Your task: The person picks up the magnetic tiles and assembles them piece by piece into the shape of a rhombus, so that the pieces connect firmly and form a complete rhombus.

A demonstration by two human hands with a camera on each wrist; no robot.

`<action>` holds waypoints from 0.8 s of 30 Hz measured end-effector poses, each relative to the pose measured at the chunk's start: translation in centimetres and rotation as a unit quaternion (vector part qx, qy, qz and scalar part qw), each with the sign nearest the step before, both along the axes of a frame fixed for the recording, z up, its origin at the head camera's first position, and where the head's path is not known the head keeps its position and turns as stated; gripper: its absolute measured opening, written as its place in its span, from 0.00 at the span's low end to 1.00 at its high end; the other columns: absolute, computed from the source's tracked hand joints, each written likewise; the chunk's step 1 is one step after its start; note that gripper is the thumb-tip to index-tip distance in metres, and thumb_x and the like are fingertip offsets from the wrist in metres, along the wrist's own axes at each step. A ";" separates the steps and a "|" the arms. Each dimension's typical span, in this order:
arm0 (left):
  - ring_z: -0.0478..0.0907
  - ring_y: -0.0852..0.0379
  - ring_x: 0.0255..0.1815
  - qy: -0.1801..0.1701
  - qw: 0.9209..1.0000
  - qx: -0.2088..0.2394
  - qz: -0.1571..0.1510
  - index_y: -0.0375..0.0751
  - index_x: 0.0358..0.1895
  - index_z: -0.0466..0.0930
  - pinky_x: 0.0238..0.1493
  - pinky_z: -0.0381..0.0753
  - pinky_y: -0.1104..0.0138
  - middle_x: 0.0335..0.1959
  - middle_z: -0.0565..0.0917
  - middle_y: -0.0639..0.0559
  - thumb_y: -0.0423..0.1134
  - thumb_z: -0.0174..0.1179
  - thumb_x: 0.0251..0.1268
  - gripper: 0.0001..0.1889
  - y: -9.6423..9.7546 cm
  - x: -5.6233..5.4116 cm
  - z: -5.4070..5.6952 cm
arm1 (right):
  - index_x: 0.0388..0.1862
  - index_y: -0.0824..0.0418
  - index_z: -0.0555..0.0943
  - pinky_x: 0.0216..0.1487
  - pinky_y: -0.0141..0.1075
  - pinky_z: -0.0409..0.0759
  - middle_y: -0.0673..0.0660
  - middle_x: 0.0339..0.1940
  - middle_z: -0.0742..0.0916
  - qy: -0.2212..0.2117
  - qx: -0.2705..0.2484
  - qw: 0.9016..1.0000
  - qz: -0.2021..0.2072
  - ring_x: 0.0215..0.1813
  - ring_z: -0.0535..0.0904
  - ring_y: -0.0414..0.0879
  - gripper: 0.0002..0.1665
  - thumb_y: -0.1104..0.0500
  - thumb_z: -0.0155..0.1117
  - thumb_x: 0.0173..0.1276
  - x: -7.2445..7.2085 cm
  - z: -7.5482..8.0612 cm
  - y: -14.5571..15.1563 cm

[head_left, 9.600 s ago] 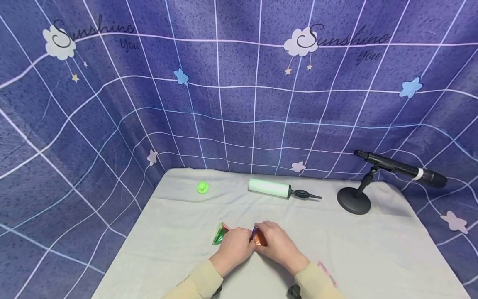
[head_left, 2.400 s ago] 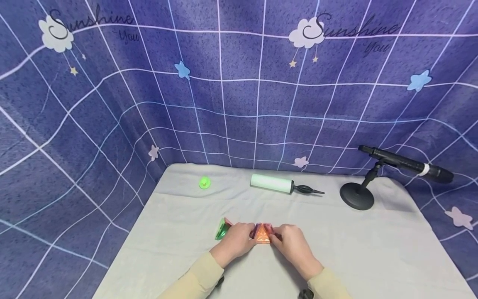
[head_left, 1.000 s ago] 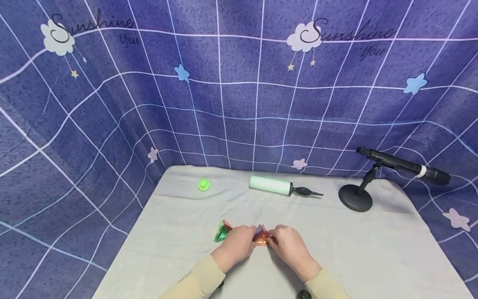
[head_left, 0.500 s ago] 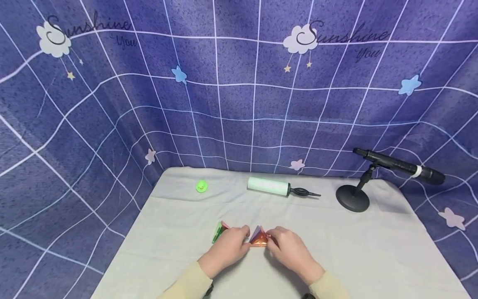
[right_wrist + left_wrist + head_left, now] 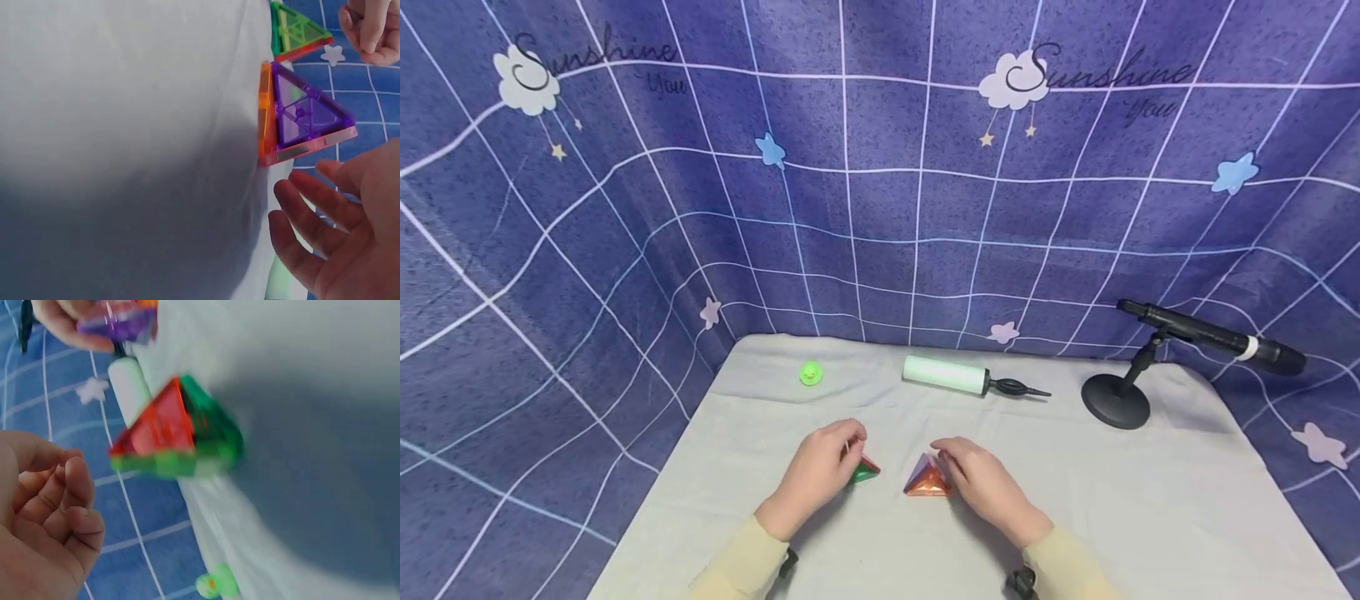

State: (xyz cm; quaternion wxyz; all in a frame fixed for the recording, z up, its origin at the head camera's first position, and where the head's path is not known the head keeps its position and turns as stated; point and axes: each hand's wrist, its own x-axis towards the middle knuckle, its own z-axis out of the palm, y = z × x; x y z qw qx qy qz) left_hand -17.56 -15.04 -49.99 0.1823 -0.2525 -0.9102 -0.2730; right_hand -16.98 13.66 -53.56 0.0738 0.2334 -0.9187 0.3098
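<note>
Two small pyramids of see-through magnetic tiles stand apart on the white cloth. One has orange, purple and pink tiles; this orange-purple pyramid [image 5: 928, 480] is near my right hand [image 5: 988, 487]. In the right wrist view, the right hand's fingers [image 5: 312, 194] are spread and slightly bent, with a gap to the pyramid. The red-green pyramid [image 5: 867, 471] is partly hidden in the head view by my left hand [image 5: 816, 475]. In the left wrist view, the left hand's fingers [image 5: 78, 481] are loosely curled, hold nothing and are apart from the red-green pyramid.
A bright green toy duck [image 5: 810, 373] sits at the back left of the white-covered table [image 5: 760, 442]. A pale green hand pump [image 5: 946, 375] lies at the back. A black microphone [image 5: 1217, 335] on its stand [image 5: 1116, 402] is at the back right. A blue gridded curtain [image 5: 880, 208] surrounds the table.
My left hand has moved left from the orange-purple pyramid to the red-green one. The right hand has let go of the orange-purple pyramid. A pink tile once near the right sleeve no longer lies there.
</note>
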 end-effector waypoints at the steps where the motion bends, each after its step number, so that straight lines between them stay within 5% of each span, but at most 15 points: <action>1: 0.74 0.66 0.28 -0.003 1.000 0.001 0.007 0.48 0.39 0.83 0.34 0.78 0.66 0.32 0.81 0.63 0.30 0.66 0.68 0.07 -0.4 -0.3 0.0 | 0.60 0.60 0.84 0.61 0.49 0.80 0.54 0.54 0.88 0.002 0.000 1.000 0.011 0.58 0.84 0.50 0.16 0.67 0.61 0.77 -0.2 0.0 0.0; 6: 0.75 0.63 0.29 -0.024 0.999 0.002 0.027 0.44 0.42 0.84 0.34 0.78 0.64 0.34 0.81 0.59 0.27 0.65 0.67 0.08 -2.1 -1.6 -0.6 | 0.62 0.59 0.83 0.64 0.51 0.77 0.56 0.59 0.86 0.037 0.007 0.996 0.081 0.63 0.82 0.53 0.23 0.74 0.64 0.71 -1.2 -0.2 0.2; 13: 0.79 0.62 0.35 -0.072 0.997 -0.020 0.014 0.45 0.46 0.84 0.39 0.81 0.63 0.39 0.83 0.57 0.24 0.65 0.67 0.11 -3.1 -2.5 -2.4 | 0.62 0.61 0.84 0.65 0.52 0.77 0.63 0.63 0.84 0.075 0.017 0.983 0.166 0.66 0.80 0.58 0.24 0.75 0.65 0.69 -2.1 -0.4 0.3; 20: 0.83 0.58 0.48 -0.115 0.992 -0.041 -0.014 0.45 0.54 0.84 0.51 0.83 0.59 0.49 0.84 0.56 0.23 0.67 0.64 0.18 -3.3 -2.9 -3.8 | 0.56 0.60 0.85 0.65 0.50 0.77 0.62 0.63 0.84 0.054 0.044 0.983 0.173 0.65 0.80 0.56 0.20 0.77 0.64 0.70 -2.4 -0.4 -0.1; 24: 0.83 0.57 0.52 -0.107 0.992 -0.059 -0.043 0.45 0.56 0.85 0.56 0.81 0.59 0.51 0.85 0.56 0.22 0.65 0.64 0.20 -3.4 -2.9 -4.2 | 0.53 0.60 0.85 0.64 0.49 0.77 0.60 0.61 0.86 0.047 0.053 0.983 0.169 0.63 0.82 0.55 0.20 0.77 0.64 0.69 -2.4 -0.3 -0.3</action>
